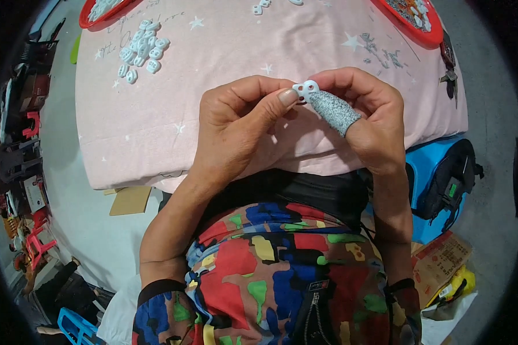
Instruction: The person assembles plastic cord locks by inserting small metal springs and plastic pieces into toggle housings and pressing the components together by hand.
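Near the middle of the pink cloth (pixel 149 138), both hands meet at a small white plastic piece (pixel 310 87) with round holes. My left hand (pixel 230 123) pinches its left end between thumb and index finger. My right hand (pixel 380 118) closes on its other end, and a grey speckled finger sleeve (pixel 334 112) covers that thumb. Whether another small part sits between the fingertips is hidden. Several similar white pieces (pixel 141 49) lie in a loose group left of my hands. Thin grey metal bits (pixel 380 52) are scattered beyond my right hand.
A red tray (pixel 90 22) of white pieces sits at the far left, another red tray (pixel 435 38) of mixed small parts at the far right. Keys (pixel 450 76) lie by the right edge. Below it stand a blue stool (pixel 423 227) with a black bag (pixel 452 178) and a cardboard box (pixel 443 259).
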Demonstrator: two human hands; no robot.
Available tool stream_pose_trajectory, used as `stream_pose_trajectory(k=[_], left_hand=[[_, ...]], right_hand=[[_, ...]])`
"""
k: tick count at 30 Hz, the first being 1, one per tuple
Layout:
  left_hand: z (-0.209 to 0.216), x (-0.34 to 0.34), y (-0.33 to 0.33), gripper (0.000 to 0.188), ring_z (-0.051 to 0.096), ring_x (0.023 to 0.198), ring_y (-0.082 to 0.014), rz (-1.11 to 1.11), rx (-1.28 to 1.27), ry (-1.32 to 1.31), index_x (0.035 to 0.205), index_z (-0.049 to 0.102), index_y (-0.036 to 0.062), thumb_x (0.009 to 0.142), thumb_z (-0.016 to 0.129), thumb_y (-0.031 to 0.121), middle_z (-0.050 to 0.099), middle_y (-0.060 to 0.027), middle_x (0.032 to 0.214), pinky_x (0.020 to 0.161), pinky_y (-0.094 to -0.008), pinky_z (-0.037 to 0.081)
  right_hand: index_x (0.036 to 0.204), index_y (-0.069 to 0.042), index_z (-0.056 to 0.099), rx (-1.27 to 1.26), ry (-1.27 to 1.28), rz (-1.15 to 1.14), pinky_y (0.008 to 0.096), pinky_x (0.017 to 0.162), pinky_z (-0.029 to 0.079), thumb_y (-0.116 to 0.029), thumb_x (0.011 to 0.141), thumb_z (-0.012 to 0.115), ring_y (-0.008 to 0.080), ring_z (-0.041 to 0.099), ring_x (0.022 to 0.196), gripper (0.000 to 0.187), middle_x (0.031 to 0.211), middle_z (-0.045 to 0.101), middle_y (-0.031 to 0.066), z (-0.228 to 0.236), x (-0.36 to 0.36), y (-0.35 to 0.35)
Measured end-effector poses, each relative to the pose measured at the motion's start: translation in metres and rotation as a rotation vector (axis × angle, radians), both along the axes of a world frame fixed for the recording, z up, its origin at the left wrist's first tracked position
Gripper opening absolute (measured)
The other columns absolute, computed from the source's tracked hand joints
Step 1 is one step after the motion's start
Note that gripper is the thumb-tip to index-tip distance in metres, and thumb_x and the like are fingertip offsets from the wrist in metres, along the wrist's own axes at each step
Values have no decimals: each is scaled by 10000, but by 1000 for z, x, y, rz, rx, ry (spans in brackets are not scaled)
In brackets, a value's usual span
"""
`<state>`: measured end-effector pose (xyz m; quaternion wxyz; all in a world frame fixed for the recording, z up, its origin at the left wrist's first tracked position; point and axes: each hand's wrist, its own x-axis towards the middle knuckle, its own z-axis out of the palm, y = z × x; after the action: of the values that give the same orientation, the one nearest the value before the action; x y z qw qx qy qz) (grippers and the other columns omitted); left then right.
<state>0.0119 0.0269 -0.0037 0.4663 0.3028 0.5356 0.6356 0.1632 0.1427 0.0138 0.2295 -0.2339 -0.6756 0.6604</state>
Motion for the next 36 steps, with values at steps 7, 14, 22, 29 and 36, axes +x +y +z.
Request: stream_pose_trajectory(k=[7,14,22,29,36], left_hand=[[0,8,0,161,577,682,-46,43,2,19,957,685,-32,913,662,121,666,-24,793,586,-177,460],[1,8,2,186,529,663,-41,58,-106,-207,977,694,20,917,665,193,649,-1,796,572,-181,419],[8,11,1,185,523,674,-39,53,-115,-498,995,682,21,928,641,189,655,-4,830,588,-184,405],[8,8,0,179,527,658,-43,2,-124,-565,985,681,16,935,625,178,655,-4,824,586,-180,410],[7,12,0,169,519,642,-39,55,-134,-424,941,695,29,922,652,191,637,5,782,575,-178,417]], right_hand=[[1058,84,636,-1,-25,-29,262,871,512,89,835,533,156,651,938,247,1005,675,118,0,-1,-4],[1114,68,636,97,-14,-78,238,817,503,79,841,575,118,624,914,279,989,668,85,-2,-4,-9],[1140,48,636,398,-54,-153,141,674,441,74,832,633,38,543,788,309,961,617,20,-7,-6,-16],[1054,7,671,710,-6,-183,217,520,459,2,705,771,99,538,598,363,852,641,68,-1,-6,-11],[1118,12,653,854,23,-172,194,551,418,52,686,750,77,491,652,444,885,630,49,-9,-8,-12]])
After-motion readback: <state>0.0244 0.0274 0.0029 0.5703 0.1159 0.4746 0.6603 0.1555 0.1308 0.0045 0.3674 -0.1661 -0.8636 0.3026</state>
